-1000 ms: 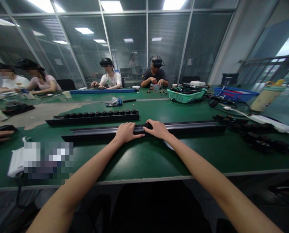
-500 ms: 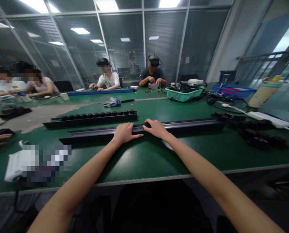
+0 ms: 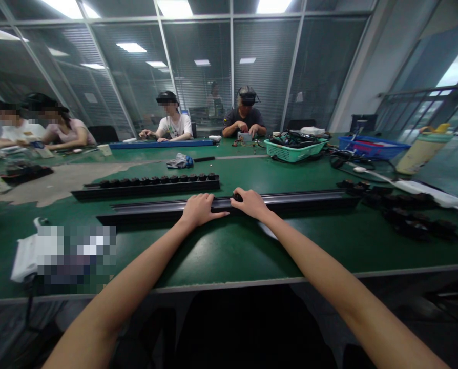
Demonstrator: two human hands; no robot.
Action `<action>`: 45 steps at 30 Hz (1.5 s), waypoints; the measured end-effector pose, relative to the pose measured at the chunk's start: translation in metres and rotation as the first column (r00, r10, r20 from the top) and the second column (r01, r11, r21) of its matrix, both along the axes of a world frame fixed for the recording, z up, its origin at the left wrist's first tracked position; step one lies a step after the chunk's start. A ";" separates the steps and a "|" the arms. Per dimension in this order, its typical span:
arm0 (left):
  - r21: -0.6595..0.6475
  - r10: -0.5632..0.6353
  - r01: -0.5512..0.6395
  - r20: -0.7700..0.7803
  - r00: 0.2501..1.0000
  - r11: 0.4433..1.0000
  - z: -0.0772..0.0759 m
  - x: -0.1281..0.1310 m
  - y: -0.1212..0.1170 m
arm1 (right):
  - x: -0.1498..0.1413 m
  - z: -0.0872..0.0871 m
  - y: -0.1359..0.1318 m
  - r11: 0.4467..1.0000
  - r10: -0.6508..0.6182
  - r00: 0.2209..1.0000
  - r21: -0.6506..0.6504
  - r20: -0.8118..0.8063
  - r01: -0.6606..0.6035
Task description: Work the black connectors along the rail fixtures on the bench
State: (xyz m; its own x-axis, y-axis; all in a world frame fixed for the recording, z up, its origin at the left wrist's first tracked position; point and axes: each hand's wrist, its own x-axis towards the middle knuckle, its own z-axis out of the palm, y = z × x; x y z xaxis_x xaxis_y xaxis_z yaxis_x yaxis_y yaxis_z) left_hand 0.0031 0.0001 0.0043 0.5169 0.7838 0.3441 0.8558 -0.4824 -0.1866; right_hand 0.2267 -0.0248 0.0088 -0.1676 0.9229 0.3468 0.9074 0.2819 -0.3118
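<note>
1. At this moment: both hands resting on top of a long black rail, which runs crosswise near the table's front edge, with no tool in either hand.
2. Left hand: lying flat on the rail, fingers pressed together, no pinch.
3. Right hand: fingers curved down over a small black knob on the rail, just beside the left hand. Firm grip or light touch? Impossible to tell from this view.
4. Just beyond both hands: a second black rail topped by a row of black knobs. Off to the right of the right hand: a loose scatter of black parts.
5. Under the hands: a green table top, worn pale far to the left. Left of the left hand: a white object, pixelated beyond recognition.
6. Far beyond the hands: a green basket of cables and a blue tray, with a tall bottle further right. Across the table: a seated co-worker in a dark shirt, hands busy at something small — and, behind everyone, glass partitions with blinds under bright ceiling lights.
</note>
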 end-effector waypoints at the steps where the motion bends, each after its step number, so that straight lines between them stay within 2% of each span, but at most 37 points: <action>1: 0.001 -0.003 0.003 -0.001 1.000 1.000 0.000 0.000 0.000 | 0.001 0.000 0.000 1.000 -0.003 1.000 0.000 0.000 0.003; 39: -0.005 -0.001 0.001 -0.009 1.000 1.000 -0.001 -0.001 0.000 | 0.021 0.001 0.000 0.997 -0.073 0.997 0.006 0.026 0.072; 45: -0.011 0.000 0.000 -0.005 1.000 1.000 0.002 0.000 -0.002 | 0.027 0.005 0.006 0.999 0.012 0.998 -0.036 0.054 -0.010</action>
State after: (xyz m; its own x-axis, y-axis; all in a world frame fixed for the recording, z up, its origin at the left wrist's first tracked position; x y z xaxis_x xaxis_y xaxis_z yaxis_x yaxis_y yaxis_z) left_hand 0.0033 -0.0019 0.0064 0.5187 0.7873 0.3333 0.8548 -0.4845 -0.1856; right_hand 0.2536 -0.0187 0.0139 -0.1955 0.9324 0.3041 0.9201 0.2817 -0.2720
